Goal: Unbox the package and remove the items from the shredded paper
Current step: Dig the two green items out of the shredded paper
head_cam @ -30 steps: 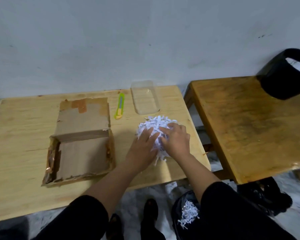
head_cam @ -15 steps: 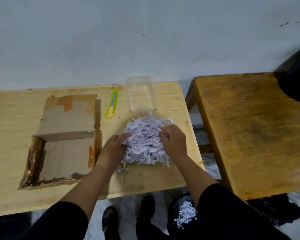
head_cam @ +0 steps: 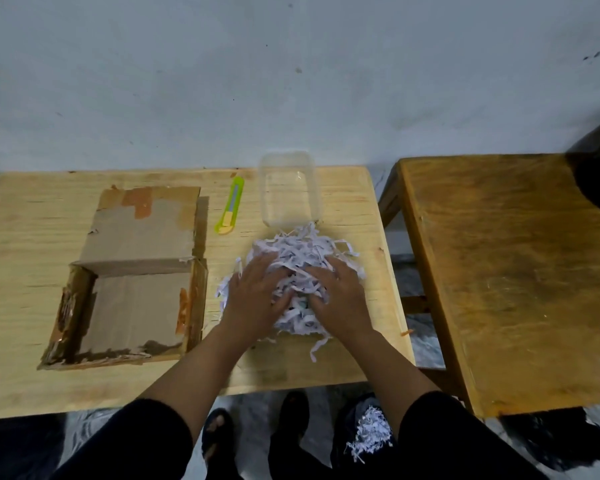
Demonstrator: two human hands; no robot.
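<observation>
The shredded paper is piled on the light wooden table, and both hands are buried in its near side. The left hand is laid on the left flank of the pile with its fingers dug into the strips, and the right hand is set on the right flank, its fingers curled down into the paper; the two hands are almost touching at the middle of the heap. Between them, just under the fingertips, a small pale-greenish patch is seen among the strips, but what it is cannot be told. Whether anything is gripped beneath the paper cannot be told for either hand. Just beyond the hands, touching the far edge of the pile, a clear plastic container is stood. Beyond and to the left of the left hand a yellow-green utility knife is laid flat. Further left of the left hand the opened cardboard box is placed, its flap folded back. To the right of the right hand, well apart, a darker wooden table is seen. A clump of shreds is caught on dark clothing below the right forearm.
</observation>
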